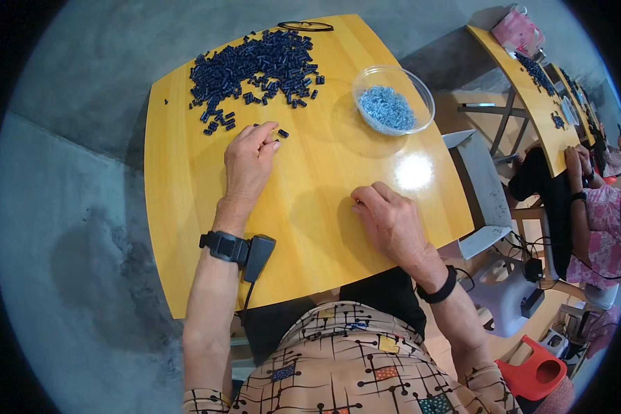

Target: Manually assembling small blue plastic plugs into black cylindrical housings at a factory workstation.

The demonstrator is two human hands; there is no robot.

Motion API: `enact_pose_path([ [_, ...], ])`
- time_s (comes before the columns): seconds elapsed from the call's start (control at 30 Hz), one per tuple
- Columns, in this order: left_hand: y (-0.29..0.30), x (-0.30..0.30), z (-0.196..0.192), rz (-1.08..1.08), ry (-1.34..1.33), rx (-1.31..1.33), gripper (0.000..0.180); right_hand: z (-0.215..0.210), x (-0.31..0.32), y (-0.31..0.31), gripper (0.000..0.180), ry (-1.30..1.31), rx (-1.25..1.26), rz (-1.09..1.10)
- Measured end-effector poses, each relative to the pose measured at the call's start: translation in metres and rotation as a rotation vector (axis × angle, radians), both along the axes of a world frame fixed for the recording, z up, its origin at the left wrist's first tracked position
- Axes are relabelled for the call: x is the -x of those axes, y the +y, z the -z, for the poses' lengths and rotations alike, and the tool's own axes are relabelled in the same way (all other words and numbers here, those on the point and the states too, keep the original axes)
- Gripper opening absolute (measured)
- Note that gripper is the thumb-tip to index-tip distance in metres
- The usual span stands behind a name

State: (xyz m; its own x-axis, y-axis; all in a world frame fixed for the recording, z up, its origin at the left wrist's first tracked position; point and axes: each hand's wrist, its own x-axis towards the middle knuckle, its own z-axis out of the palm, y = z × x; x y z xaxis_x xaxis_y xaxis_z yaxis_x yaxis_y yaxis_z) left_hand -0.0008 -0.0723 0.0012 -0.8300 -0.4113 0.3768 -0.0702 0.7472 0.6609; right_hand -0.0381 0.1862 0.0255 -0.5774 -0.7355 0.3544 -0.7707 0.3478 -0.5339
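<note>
One short, dark blue-black cylindrical piece (283, 133) lies by itself on the yellow, wood-grained surface (310, 228), just off the fingertips of the person's left hand (250, 162). From where I stand, it sits to the right of those fingertips, with its long axis slanting: one end toward the far left corner, the other toward the right edge. Whether fingertip and piece touch, I cannot tell.

That left hand is clearly the nearer one. Its fingers are bent and slightly parted from the thumb, reaching toward the far edge; something dark shows at the tips, but I can't make out whether it is gripped. The right hand (392, 214) rests well apart, closer to the near edge and the right edge, fingers curled in and thumb drawn up to the forefinger; any small thing pinched there is hidden from me.

Beyond the left hand, a loose heap of similar dark pieces (255, 65) spreads over the far left corner. Toward the right edge stands a round, clear plastic bowl (426, 103) holding pale blue, glinting bits (386, 107), beyond the right hand.
</note>
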Motion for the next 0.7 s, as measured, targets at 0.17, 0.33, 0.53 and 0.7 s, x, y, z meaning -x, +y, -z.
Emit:
enact_pose_path([
  [0.17, 0.047, -0.019, -0.011, 0.112, 0.089, -0.414, 0.02, 0.007, 0.013, -0.006, 0.015, 0.046, -0.05, 0.062],
  [0.33, 0.073, -0.022, -0.012, 0.266, 0.117, -0.65, 0.014, 0.012, 0.024, -0.011, 0.015, 0.023, -0.042, 0.033],
  [0.53, 0.079, -0.018, -0.007, 0.382, 0.189, -0.766, 0.013, 0.015, 0.031, -0.008, 0.023, -0.035, -0.013, 0.006],
  [0.7, 0.08, -0.022, -0.011, 0.356, 0.108, -0.988, 0.014, 0.006, 0.03, -0.003, 0.031, -0.139, -0.03, -0.028],
])
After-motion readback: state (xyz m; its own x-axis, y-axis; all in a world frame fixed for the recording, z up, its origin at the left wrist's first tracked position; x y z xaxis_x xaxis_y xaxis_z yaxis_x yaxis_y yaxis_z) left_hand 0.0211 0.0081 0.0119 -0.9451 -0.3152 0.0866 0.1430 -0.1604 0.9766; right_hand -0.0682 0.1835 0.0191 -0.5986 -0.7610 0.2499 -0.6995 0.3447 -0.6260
